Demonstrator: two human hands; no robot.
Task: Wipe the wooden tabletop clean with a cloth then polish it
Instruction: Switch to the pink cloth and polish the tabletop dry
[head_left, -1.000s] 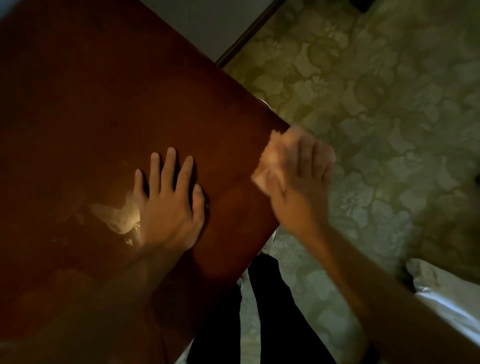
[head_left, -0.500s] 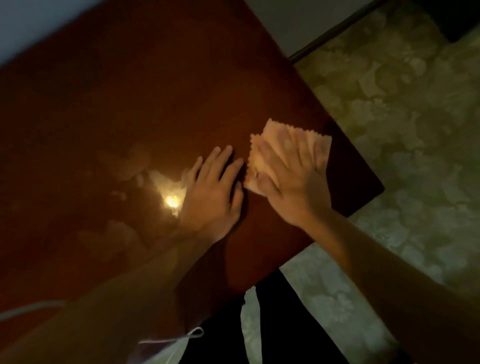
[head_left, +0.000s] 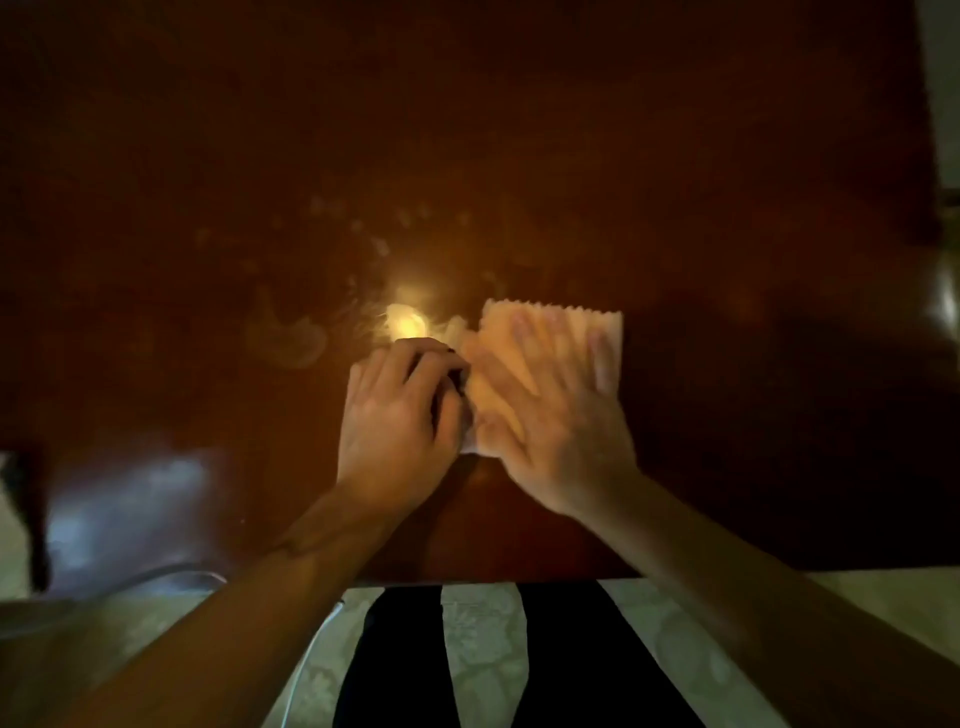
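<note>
A pale cloth (head_left: 550, 358) with a zigzag edge was pressed flat on the dark wooden tabletop (head_left: 519, 156), right of frame centre, by the right hand (head_left: 545, 410), fingers straight and spread. The left hand (head_left: 397, 421), fingers curled, was seen at the cloth's left edge; whether it was pinched could not be told.

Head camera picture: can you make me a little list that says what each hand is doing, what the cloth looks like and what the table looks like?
right hand: flat, fingers spread, pressing the cloth; blurred
left hand: fingers curled at the cloth's left edge; grip unclear
cloth: pale peach square cloth with zigzag edge, lying flat on the table
table: dark reddish-brown glossy wooden tabletop
marks: pale smudges left of the hands
glare: bright light reflection just above the left hand
</note>
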